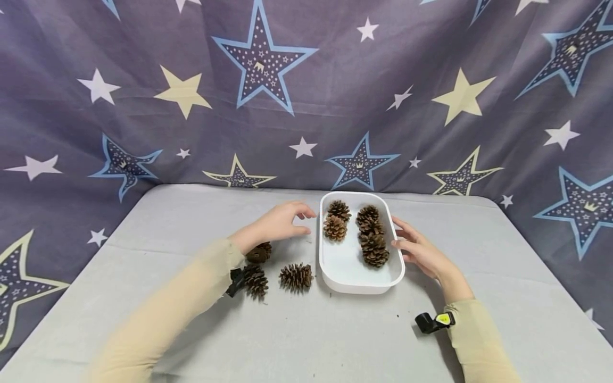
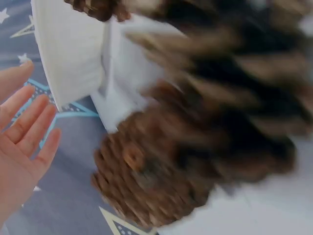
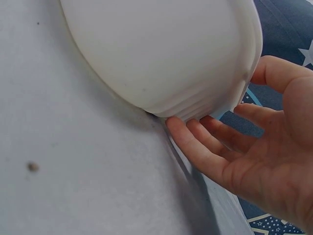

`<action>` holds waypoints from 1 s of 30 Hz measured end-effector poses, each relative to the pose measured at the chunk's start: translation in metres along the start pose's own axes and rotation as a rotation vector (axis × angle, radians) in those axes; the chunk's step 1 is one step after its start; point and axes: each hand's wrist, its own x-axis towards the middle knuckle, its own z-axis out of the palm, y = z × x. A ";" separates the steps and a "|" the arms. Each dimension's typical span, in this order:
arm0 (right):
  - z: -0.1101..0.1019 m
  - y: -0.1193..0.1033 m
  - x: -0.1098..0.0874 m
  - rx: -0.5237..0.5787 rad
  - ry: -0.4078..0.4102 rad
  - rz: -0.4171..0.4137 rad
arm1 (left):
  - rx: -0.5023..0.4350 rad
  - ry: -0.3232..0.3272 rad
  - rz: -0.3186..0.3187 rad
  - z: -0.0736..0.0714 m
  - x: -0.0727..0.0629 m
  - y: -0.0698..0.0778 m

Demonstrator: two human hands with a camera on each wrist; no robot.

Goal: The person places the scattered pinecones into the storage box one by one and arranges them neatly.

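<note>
— Left hand: state and position?
— Fingers loosely extended, thumb set apart from them, nothing pinched between. Fingertips are just beside the left wall of the white box, apart from it in the head view. The left wrist view also shows these fingers spread.
— Right hand?
— At the box's right side. Fingers are slightly bent and laid against the outer wall; the right wrist view confirms fingertip contact there, with the hand relaxed rather than clenched.
— Where are the pine cones?
— Two groups. Inside the box: a pair along the left, with a dark cone at the far end and a lighter brown cone touching it on the near side; along the right, a row of cones packed together. I count at least three in that row; overlap makes the exact number uncertain.
— And outside?
— Three on the grey-white desk, left of the box. One cone lies near the box's left wall; a second cone is beside the black wrist camera; a third cone is partly hidden under the left forearm.
— Background?
— Star-patterned cloth, behind the desk.
</note>
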 end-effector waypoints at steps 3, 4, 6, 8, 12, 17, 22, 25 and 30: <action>0.000 0.000 0.000 -0.002 0.003 0.004 | 0.010 -0.002 0.005 -0.003 -0.007 -0.006; -0.001 0.000 0.000 -0.001 0.001 0.002 | 0.016 -0.001 0.004 -0.003 -0.010 -0.008; -0.001 0.000 0.000 -0.005 0.001 0.001 | 0.027 -0.005 -0.003 -0.004 -0.015 -0.012; -0.001 0.000 0.000 -0.006 0.000 0.001 | 0.036 -0.008 -0.015 -0.005 -0.019 -0.016; 0.000 0.000 0.000 -0.016 0.007 0.011 | 0.044 -0.012 -0.047 -0.006 -0.029 -0.025; 0.001 0.001 0.001 -0.018 0.017 0.021 | 0.033 -0.002 -0.085 -0.009 -0.040 -0.034; 0.000 0.002 0.001 -0.017 0.015 0.017 | 0.029 -0.016 -0.112 -0.012 -0.050 -0.042; 0.000 0.002 0.001 -0.015 0.012 0.015 | 0.012 -0.014 -0.114 -0.011 -0.056 -0.049; 0.000 0.000 0.000 -0.008 0.008 0.008 | -0.021 -0.005 -0.127 -0.009 -0.066 -0.059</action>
